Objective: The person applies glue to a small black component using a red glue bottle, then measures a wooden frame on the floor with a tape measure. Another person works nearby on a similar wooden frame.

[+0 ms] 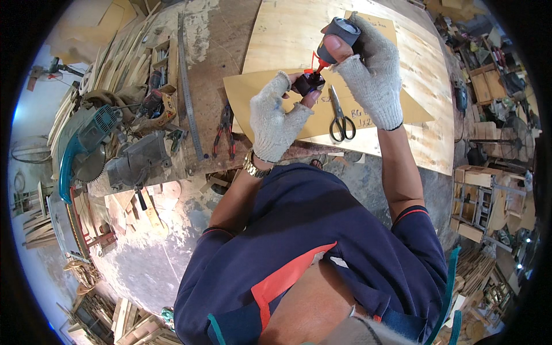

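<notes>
Evidently, the right hand's (376, 77) fingers hold a tipped grey bottle (341, 33), its red nozzle (324, 64) at the small dark container (309, 84) pinched in the left hand's (277, 118) fingers; the tilt presumably lets contents run down. Scissors (337, 109) lie bodyward of both hands' fingers.

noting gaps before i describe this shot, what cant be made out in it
All in the head view:
Inside of the small dark container: too small and dark.
Any liquid leaving the red nozzle: too small to tell.
Part of the grey bottle: behind the right hand.
Part of the yellow sheet: behind the left hand.
</notes>
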The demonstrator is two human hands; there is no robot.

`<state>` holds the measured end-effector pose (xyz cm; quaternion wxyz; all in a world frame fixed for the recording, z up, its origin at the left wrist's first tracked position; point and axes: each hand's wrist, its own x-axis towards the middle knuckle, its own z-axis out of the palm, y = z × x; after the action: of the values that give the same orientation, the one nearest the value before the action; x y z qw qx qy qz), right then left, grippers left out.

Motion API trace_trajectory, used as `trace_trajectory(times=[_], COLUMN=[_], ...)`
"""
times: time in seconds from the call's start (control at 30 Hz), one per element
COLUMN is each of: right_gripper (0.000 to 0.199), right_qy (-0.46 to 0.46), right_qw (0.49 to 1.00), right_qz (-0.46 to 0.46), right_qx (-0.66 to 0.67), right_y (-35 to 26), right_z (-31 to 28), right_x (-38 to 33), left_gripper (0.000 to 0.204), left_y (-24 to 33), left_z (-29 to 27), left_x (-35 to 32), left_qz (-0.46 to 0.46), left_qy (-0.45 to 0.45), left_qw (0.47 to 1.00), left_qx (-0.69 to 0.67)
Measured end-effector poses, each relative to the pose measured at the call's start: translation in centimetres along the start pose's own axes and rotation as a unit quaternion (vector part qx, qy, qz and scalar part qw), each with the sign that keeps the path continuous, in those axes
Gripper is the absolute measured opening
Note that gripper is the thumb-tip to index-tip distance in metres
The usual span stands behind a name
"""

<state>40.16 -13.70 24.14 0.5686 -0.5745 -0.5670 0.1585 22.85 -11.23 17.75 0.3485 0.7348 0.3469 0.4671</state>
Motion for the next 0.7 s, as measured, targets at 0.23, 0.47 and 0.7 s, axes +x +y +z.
trace_trajectory(times=[0.23,0.47,0.7], right_gripper=[0.041,0.041,0.045], right_qy=[-0.002,0.011,0.017], right_qw=[1.000,1.000,1.000], right_qz=[-0.007,-0.013,-0.013], right_qx=[0.001,-0.002,-0.006], right_y=[-0.7,-1.0,-1.1], right_z=[0.0,-0.1,-0.3], right_x=[0.4,0.6,0.7], left_gripper=[0.035,0.037,0.037], left_y=[-0.1,0.3,0.3], left_z=[0.1,0.0,0.1], left_x=[0.3,0.6,0.8], left_qz=[0.003,-0.011,-0.010], left_qy=[0.000,-0.005,-0.002], left_qw=[1.000,1.000,1.000], left_qx=[-0.008,-0.007,-0.004])
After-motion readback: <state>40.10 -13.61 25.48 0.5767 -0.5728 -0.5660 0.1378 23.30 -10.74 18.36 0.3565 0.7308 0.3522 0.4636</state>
